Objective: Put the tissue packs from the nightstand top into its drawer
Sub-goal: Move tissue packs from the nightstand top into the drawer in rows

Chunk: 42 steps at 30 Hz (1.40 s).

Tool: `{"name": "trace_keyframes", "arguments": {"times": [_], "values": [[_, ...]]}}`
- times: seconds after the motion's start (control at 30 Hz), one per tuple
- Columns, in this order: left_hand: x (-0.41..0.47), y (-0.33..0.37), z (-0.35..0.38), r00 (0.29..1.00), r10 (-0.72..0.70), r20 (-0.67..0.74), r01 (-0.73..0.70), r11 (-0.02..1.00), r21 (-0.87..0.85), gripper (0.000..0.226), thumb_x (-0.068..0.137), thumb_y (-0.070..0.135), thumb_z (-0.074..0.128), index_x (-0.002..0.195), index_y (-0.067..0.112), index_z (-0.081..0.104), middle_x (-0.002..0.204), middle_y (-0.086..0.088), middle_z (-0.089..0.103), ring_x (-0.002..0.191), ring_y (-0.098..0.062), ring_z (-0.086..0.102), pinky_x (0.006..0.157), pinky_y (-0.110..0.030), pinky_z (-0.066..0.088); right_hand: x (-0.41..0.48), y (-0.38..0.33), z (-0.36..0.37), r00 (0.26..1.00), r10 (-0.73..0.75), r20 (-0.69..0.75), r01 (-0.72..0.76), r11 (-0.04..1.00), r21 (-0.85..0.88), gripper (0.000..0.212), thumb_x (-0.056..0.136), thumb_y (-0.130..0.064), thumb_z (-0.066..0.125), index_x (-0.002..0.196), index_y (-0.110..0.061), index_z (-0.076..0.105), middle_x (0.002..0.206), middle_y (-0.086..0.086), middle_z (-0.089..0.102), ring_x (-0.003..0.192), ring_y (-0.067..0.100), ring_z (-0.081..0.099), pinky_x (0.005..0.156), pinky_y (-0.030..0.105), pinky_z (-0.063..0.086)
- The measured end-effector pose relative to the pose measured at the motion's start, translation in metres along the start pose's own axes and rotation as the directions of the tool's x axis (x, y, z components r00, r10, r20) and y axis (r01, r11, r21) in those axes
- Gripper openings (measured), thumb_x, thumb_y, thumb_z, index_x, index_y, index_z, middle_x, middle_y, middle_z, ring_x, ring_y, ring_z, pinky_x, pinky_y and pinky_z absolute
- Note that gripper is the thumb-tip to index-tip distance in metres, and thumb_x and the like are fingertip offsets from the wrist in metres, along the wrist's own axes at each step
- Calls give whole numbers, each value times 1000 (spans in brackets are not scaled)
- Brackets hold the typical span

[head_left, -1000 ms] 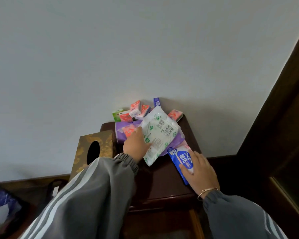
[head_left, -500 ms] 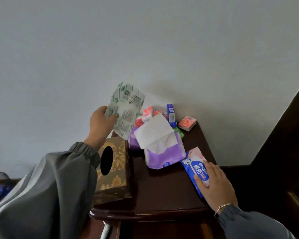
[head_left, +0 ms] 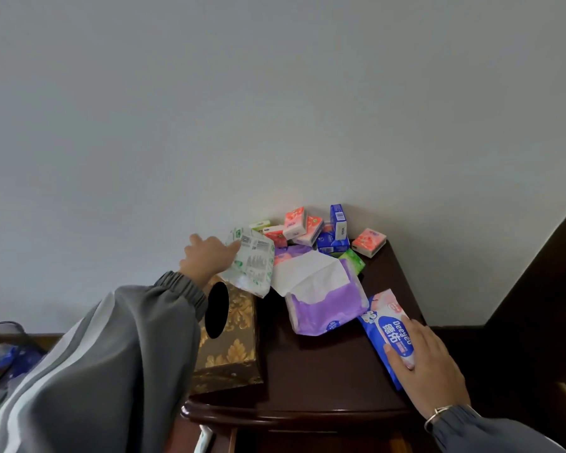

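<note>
My left hand (head_left: 206, 259) grips a white-and-green tissue pack (head_left: 251, 263) and holds it above the gold tissue box (head_left: 229, 335) at the left of the nightstand top (head_left: 314, 371). My right hand (head_left: 428, 367) lies on a blue-and-pink tissue pack (head_left: 384, 325) at the right edge, thumb curled round its near end. An open purple pack (head_left: 324, 305) with white tissue sticking out lies in the middle. Several small red, blue and green pocket packs (head_left: 307, 228) are piled against the wall. The drawer is not visible.
A grey wall rises behind the nightstand. Dark wooden furniture (head_left: 543, 289) stands close on the right. A dark bin with blue plastic (head_left: 0, 358) sits low at the left. The nightstand's rounded front edge (head_left: 291, 415) is near me.
My left hand lifted the white-and-green pack off the purple pack, carried it up and left, then lowered it over the gold box. My right hand stayed on the blue pack.
</note>
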<state>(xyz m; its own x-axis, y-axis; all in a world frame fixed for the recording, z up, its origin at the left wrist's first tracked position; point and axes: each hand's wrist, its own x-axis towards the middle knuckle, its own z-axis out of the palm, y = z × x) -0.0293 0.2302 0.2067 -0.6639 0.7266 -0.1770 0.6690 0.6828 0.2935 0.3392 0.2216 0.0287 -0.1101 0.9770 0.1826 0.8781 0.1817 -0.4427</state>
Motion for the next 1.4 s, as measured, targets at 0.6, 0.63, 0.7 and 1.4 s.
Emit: {"name": "trace_keyframes", "arguments": {"times": [0.6, 0.63, 0.7, 1.4], "values": [[51, 144, 89, 861, 498, -102, -422, 812, 404, 71, 81, 47, 63, 138, 19, 33, 130, -15, 47, 115, -37, 53, 100, -49, 39, 1, -9, -5, 1000, -7, -10, 7, 999, 37, 78, 77, -69, 42, 144, -30, 29, 147, -8, 39, 137, 12, 34, 101, 29, 43], [53, 147, 84, 857, 501, -123, -413, 809, 418, 70, 81, 47, 64, 137, 18, 34, 128, -15, 48, 113, -37, 54, 97, -47, 40, 5, -12, -7, 1000, -18, -20, 19, 999, 32, 77, 79, -67, 45, 144, -30, 28, 147, -8, 38, 137, 12, 33, 101, 30, 43], [60, 152, 74, 834, 532, -146, -424, 788, 447, 65, 81, 41, 66, 133, 16, 38, 124, -16, 51, 108, -35, 56, 86, -41, 43, 14, -19, -9, 999, -29, -34, 30, 999, 34, 75, 81, -65, 47, 144, -29, 28, 148, -7, 38, 137, 13, 32, 103, 30, 41], [-7, 80, 8, 961, 246, -128, -245, 538, -807, 46, 82, 28, 59, 127, 17, 53, 109, -9, 66, 87, -23, 68, 69, -34, 58, -1, -19, -20, 1000, -11, 13, 12, 995, -95, 65, 85, -55, 52, 140, -22, 40, 146, 2, 42, 135, 23, 38, 106, 44, 35]]}}
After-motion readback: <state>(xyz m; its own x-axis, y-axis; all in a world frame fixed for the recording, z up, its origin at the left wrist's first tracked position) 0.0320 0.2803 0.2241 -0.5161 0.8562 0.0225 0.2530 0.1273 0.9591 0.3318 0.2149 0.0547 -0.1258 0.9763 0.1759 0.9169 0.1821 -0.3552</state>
